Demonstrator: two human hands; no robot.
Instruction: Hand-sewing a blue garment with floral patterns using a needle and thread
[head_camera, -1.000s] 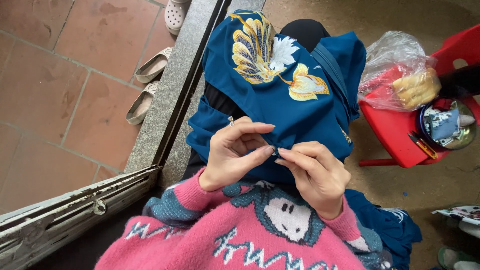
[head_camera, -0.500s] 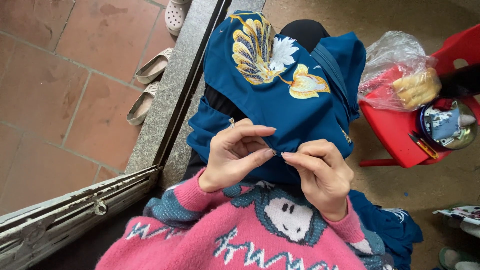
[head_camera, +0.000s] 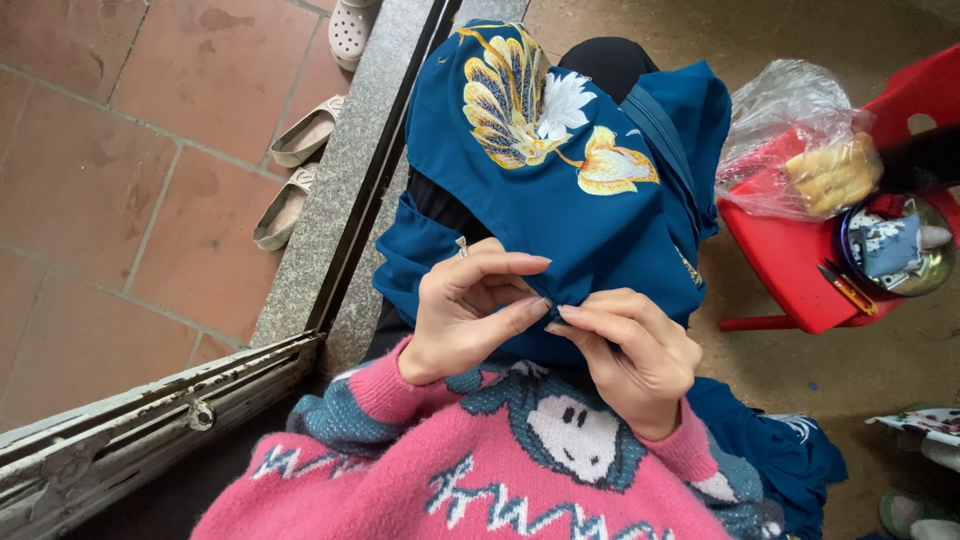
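Left hand (head_camera: 470, 310): curled at the near edge of the blue garment (head_camera: 560, 215), thumb and forefinger pinched on a fold of the cloth, fingertips meeting those of the other hand.
Right hand (head_camera: 630, 350): fingers bent, thumb and forefinger nipping the same cloth edge just beside the left fingertips; whether a needle sits between them cannot be told.
Blue garment: draped over the lap and knees, spread away from the body, near hem gathered under both hands.
Embroidery (head_camera: 540, 115): gold feathered shapes and a white flower on the far part of the cloth, well apart from the hands.
Sleeves: pink knitted sweater (head_camera: 480, 470) with a blue and white figure, at the bottom of the view.
Right side: red plastic stool (head_camera: 790, 260) bearing a clear plastic bag (head_camera: 790, 130) and a round tin (head_camera: 895, 245) of small items.
Left side: grey stone threshold (head_camera: 350, 170), red floor tiles beyond, beige flat shoes (head_camera: 295, 165) lying on them beside the stone.
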